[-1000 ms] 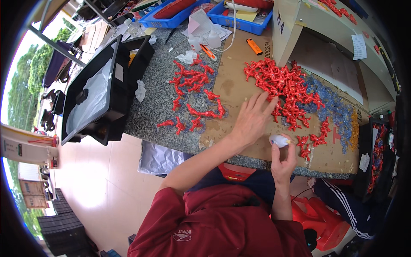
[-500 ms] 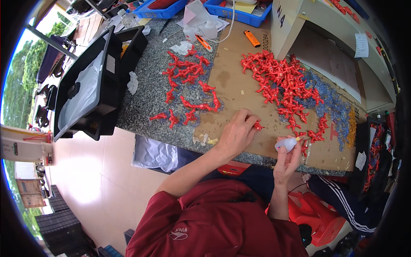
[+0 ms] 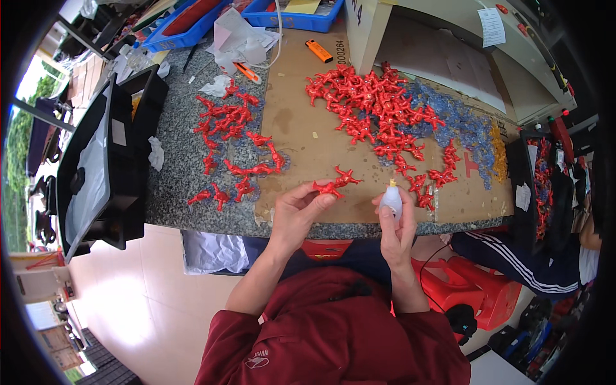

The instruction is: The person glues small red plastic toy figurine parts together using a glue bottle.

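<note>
Pinched between the thumb and fingers of my left hand [image 3: 294, 217] is a small glossy red plastic figure [image 3: 328, 188] with stubby limbs. Just beyond it, a second red figure [image 3: 347, 176] lies on the cardboard sheet [image 3: 292, 83]; whether the two touch, I cannot tell. My right hand [image 3: 399, 232] is closed around a small whitish squeeze bottle [image 3: 391, 201], its yellow tip pointing away from me. Right of the bottle lie a few red figures [image 3: 420, 188]. A large heap of red figures [image 3: 369, 102] covers the middle of the cardboard.
Translucent blue pieces [image 3: 443, 122] and yellow ones [image 3: 498, 151] spread toward the right. More red figures [image 3: 224, 119] rest on the granite tabletop [image 3: 173, 199]. A black bin [image 3: 119, 167] stands at left, with an orange cutter [image 3: 319, 51] and blue trays [image 3: 295, 20] far back.
My left hand has turned and now lifts a red figure in plain sight. The bottle's tip has swung from pointing right to pointing away. The whole view has shifted.
</note>
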### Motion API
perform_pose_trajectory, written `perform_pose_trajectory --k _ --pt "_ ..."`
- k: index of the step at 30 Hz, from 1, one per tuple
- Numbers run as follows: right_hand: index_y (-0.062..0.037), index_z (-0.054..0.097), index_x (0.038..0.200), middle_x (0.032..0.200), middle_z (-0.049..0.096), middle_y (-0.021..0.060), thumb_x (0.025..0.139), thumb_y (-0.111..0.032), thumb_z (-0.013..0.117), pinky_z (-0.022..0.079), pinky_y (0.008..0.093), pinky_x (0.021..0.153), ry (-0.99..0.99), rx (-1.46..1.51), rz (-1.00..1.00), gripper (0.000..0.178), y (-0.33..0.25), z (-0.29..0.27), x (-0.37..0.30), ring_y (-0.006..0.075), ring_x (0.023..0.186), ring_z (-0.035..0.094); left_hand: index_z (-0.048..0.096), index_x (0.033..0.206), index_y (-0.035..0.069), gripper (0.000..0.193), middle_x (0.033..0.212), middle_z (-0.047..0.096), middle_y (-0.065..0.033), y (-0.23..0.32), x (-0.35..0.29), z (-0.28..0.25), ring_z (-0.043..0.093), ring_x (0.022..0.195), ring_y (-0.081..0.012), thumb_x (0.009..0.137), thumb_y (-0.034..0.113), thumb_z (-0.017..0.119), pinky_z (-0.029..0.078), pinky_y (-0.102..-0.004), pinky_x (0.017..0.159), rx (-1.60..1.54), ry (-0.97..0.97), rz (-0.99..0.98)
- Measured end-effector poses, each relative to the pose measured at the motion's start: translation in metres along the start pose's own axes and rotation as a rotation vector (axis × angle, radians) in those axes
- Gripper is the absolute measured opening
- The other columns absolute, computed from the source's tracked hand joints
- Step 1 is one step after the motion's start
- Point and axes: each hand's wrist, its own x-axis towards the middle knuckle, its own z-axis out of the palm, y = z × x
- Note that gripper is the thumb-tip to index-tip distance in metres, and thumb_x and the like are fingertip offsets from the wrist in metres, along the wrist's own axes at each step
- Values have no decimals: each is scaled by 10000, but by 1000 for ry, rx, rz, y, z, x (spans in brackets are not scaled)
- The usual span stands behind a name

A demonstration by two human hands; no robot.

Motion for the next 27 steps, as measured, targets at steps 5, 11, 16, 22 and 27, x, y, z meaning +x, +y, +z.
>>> perform_pose_trajectory --k 5,11,16,22,27 --pt "0 434 1177 938 584 72 860 -103 560 447 218 692 -114 54 100 357 -6 8 -5 96 796 548 545 1069 10 284 957 626 -108 -4 -19 1 626 797 -177 809 67 643 515 -287 688 -383 -124 -254" --pt "14 481 1114 905 611 78 792 -29 643 516 245 715 -203 150 192 363 -15 14 -6 104 807 599 541 1058 18 264 924 635 -111 -11 -30 9 626 814 -174 809 34 629 525 -285 700 -545 -156 -312" --pt "9 500 1094 895 610 61 799 -48 643 498 227 683 -195 148 219 333 -13 7 -10 87 812 588 562 1057 9 243 920 635 -90 -1 -33 11 616 789 -143 821 14 615 521 -280 732 -448 -163 -371" --pt "-9 542 1041 858 621 53 779 -63 660 476 219 662 -264 49 232 293 -20 -3 -7 71 782 586 561 1065 6 239 973 624 -88 2 -36 1 609 849 -131 830 11 603 510 -263 769 -351 -245 -458" --pt "-14 551 1036 860 629 88 761 -88 678 479 240 663 -367 -61 171 311 -25 -2 -3 104 777 604 554 1054 4 231 984 618 -92 13 -37 3 606 872 -132 830 21 608 508 -258 776 -232 -290 -474"
